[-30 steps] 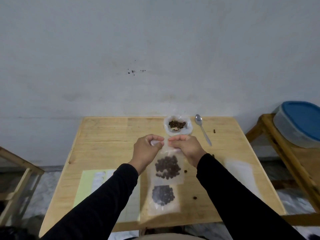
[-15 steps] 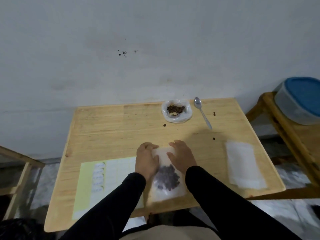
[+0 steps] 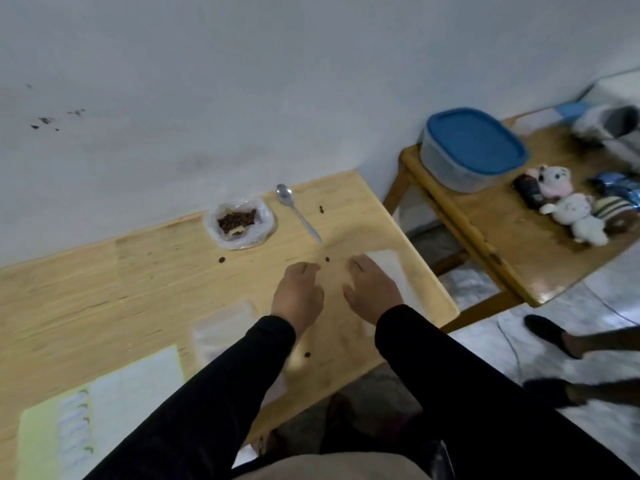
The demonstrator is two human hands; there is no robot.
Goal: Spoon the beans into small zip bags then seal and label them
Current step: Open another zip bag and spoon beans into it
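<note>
Wooden bench (image 3: 104, 292) set against a pale wall, seen at a tilt. Near the far edge, an open plastic bag of beans (image 3: 239, 225), mouth rolled down, with a metal spoon (image 3: 298, 211) just beside it toward the right corner, bowl pointing at the wall. Loose beans (image 3: 321, 209) scattered near the spoon, one more by the bean bag and another close to the near edge. Left hand (image 3: 298, 294) palm down over the middle of the bench, fingers curled under, grip empty as far as can be told. Right hand (image 3: 372, 292) palm down near the right edge, fingers spread loosely and resting on a stack of empty zip bags (image 3: 389, 263); no pinch visible, grip loose and holding nothing. Small zip bag (image 3: 225, 327) lying flat just left of the left sleeve, partly hidden by it, contents too blurred to tell. Label sheet (image 3: 100, 410) at the near left corner, pale green margin with a column of labels. To the right, well apart, a second wooden table (image 3: 512, 244) carrying a blue-lidded container (image 3: 471, 147) and small plush toys (image 3: 571, 206).
</note>
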